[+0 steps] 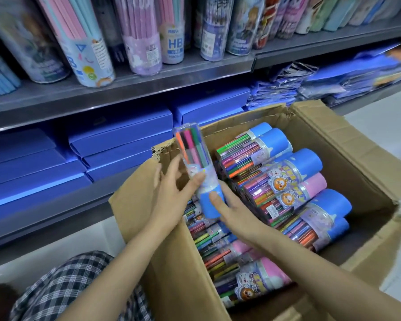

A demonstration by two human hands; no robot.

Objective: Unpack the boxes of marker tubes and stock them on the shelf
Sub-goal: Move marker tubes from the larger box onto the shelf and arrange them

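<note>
A clear marker tube [196, 158] with a blue cap at its lower end is held tilted above the left side of an open cardboard box [347, 144]. My left hand [171, 193] holds the tube from the left, thumb across its printed band. My right hand [232, 209] grips the blue cap from the right, thumb on the cap. Inside the box lie several more marker tubes [287, 181] with blue and pink caps, stacked on their sides in two rows.
Grey metal shelves [148, 82] stand behind the box. The upper one carries tubes of pencils [139, 38]. The lower one holds stacked blue flat boxes [120, 137] and blue plastic packets [333, 75] to the right. My checked trouser leg [63, 286] is at bottom left.
</note>
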